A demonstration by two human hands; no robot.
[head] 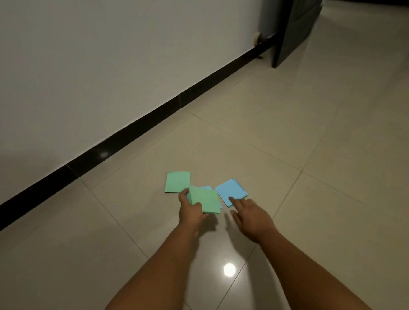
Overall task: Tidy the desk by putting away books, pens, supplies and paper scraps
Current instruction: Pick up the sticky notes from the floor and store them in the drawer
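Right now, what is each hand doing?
Left hand: grips a green paper stack.
Right hand: open, fingertip touching the blue paper card on the floor.

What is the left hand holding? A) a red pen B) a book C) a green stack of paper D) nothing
C: the left hand has its grip around a green stack of paper just above the tiled floor, fingers and thumb curled on its edges.

two green papers [177, 182], two blue papers [231, 190], two hands [192, 211]
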